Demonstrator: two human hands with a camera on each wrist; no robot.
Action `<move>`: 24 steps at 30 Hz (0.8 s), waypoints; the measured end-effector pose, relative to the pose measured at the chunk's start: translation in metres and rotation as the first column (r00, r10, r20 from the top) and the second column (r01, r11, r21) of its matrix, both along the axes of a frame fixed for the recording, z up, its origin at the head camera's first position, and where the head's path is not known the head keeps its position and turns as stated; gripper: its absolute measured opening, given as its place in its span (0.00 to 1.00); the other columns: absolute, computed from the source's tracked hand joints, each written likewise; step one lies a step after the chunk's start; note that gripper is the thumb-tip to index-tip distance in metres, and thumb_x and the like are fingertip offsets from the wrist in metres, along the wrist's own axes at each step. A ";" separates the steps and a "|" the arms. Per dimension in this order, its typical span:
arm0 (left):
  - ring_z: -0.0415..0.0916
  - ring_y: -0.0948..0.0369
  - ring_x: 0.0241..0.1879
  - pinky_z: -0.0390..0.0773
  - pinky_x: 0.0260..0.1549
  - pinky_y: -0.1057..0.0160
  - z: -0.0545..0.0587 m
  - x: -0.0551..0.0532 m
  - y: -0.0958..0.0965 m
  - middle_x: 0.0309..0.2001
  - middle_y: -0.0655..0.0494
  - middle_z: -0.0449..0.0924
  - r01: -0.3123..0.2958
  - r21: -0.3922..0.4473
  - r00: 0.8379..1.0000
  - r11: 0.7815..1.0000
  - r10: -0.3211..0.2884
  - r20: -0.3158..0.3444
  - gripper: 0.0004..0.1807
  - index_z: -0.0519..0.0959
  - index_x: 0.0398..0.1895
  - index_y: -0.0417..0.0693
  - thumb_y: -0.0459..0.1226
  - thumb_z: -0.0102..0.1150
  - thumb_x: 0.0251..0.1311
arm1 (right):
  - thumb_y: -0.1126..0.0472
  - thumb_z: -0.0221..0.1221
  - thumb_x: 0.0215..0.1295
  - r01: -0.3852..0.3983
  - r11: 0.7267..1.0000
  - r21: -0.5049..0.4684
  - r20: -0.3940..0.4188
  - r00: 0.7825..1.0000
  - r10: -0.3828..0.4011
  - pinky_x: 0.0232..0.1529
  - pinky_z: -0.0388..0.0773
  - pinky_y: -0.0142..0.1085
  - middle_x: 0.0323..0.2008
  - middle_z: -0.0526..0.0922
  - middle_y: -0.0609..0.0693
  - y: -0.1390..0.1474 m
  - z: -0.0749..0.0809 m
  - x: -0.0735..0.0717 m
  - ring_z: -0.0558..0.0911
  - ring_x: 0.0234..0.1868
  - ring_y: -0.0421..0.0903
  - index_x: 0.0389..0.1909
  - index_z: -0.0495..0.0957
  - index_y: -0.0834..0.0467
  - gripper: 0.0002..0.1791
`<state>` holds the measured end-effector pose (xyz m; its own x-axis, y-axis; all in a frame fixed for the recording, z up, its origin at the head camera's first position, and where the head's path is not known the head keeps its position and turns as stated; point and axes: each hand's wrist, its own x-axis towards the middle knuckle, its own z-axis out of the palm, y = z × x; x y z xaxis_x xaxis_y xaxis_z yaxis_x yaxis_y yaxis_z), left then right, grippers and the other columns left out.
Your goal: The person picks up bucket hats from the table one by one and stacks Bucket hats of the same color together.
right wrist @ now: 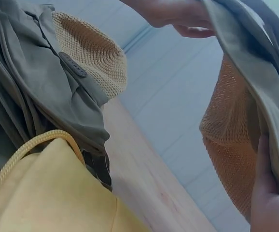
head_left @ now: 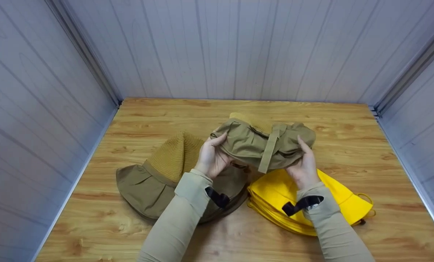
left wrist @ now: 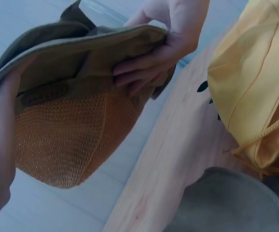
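Both hands hold up an olive sun hat (head_left: 251, 143) with a tan knitted crown, its folded brim toward the head camera and a cloth strap hanging across it. My left hand (head_left: 214, 156) grips the brim's left side, thumb on top. On the opposite side, my right hand (head_left: 305, 165) pinches the brim between thumb and fingers. In the left wrist view, the woven crown (left wrist: 72, 140) hangs beneath the brim, with a dark oval patch (left wrist: 45, 94) near the band. The right wrist view catches the same hat (right wrist: 231, 135) edge-on at the right.
On the wooden table (head_left: 147, 112), a stack of similar olive hats (head_left: 144, 189) lies left of centre under my left forearm. A stack of yellow hats (head_left: 275, 193) with cords sits below my right wrist. Pale panelled walls (head_left: 217, 47) enclose the back and sides.
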<state>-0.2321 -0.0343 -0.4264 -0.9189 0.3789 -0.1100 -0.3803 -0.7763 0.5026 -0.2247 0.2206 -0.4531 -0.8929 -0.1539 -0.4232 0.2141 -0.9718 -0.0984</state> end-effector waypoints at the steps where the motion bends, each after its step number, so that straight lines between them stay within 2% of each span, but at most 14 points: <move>1: 0.82 0.55 0.47 0.83 0.45 0.54 -0.002 -0.001 -0.002 0.49 0.49 0.82 0.001 0.010 1.000 1.000 -0.001 0.005 0.15 0.65 0.61 0.45 0.33 0.36 0.76 | 0.58 0.57 0.72 -0.003 1.000 0.011 0.000 1.000 0.003 0.65 0.70 0.39 0.57 0.77 0.47 0.000 0.001 0.000 0.77 0.56 0.46 0.66 0.66 0.45 0.23; 7: 0.83 0.57 0.43 0.84 0.43 0.59 -0.009 -0.002 -0.008 0.45 0.49 0.83 0.008 0.038 0.999 0.999 -0.010 0.048 0.14 0.69 0.58 0.43 0.36 0.36 0.77 | 0.63 0.55 0.73 -0.028 0.995 0.098 0.018 0.999 0.026 0.62 0.73 0.37 0.54 0.75 0.48 -0.002 0.004 0.002 0.77 0.54 0.45 0.63 0.63 0.47 0.22; 10: 0.83 0.59 0.44 0.83 0.43 0.60 -0.013 0.001 -0.007 0.46 0.51 0.84 0.016 0.020 0.999 1.000 -0.017 0.033 0.17 0.71 0.59 0.44 0.41 0.37 0.78 | 0.64 0.53 0.73 -0.023 0.986 0.164 0.025 1.000 0.019 0.66 0.70 0.36 0.54 0.75 0.48 -0.005 0.005 0.005 0.76 0.56 0.44 0.62 0.62 0.49 0.20; 12: 0.82 0.59 0.45 0.82 0.44 0.61 -0.016 0.004 -0.004 0.47 0.52 0.83 0.007 -0.004 1.000 1.000 -0.007 -0.004 0.19 0.71 0.60 0.44 0.43 0.37 0.78 | 0.65 0.51 0.74 -0.002 0.982 0.187 0.021 1.000 -0.002 0.69 0.66 0.36 0.55 0.74 0.48 -0.008 0.005 0.007 0.74 0.59 0.44 0.63 0.62 0.49 0.20; 15: 0.81 0.59 0.46 0.80 0.46 0.59 -0.021 0.009 0.004 0.48 0.52 0.83 -0.033 -0.040 0.998 0.999 0.031 -0.049 0.18 0.71 0.61 0.43 0.42 0.43 0.77 | 0.69 0.49 0.73 0.066 0.982 0.176 0.001 0.998 -0.068 0.73 0.62 0.36 0.55 0.75 0.48 -0.012 0.004 0.008 0.73 0.62 0.43 0.62 0.63 0.52 0.20; 18: 0.80 0.58 0.47 0.79 0.48 0.56 -0.026 0.015 0.014 0.47 0.53 0.83 -0.072 -0.064 0.995 0.995 0.068 -0.069 0.15 0.73 0.58 0.45 0.39 0.51 0.73 | 0.72 0.48 0.73 0.134 0.980 0.145 -0.019 0.991 -0.133 0.72 0.64 0.37 0.52 0.77 0.51 -0.016 0.003 0.010 0.76 0.58 0.46 0.59 0.66 0.56 0.17; 22: 0.81 0.59 0.45 0.79 0.49 0.55 -0.029 0.023 0.027 0.43 0.55 0.85 -0.066 -0.063 0.997 0.996 0.063 -0.043 0.09 0.78 0.48 0.49 0.40 0.55 0.71 | 0.74 0.47 0.73 0.184 0.977 0.108 -0.035 0.983 -0.182 0.68 0.70 0.38 0.46 0.82 0.54 -0.023 0.001 0.012 0.82 0.48 0.49 0.52 0.70 0.61 0.12; 24: 0.82 0.59 0.44 0.79 0.49 0.55 -0.029 0.026 0.033 0.42 0.56 0.86 -0.052 -0.072 0.999 0.996 0.051 -0.017 0.09 0.81 0.44 0.49 0.43 0.56 0.70 | 0.74 0.45 0.73 0.204 0.975 0.094 -0.049 0.979 -0.200 0.69 0.68 0.38 0.45 0.82 0.55 -0.027 0.000 0.013 0.82 0.46 0.50 0.51 0.69 0.63 0.11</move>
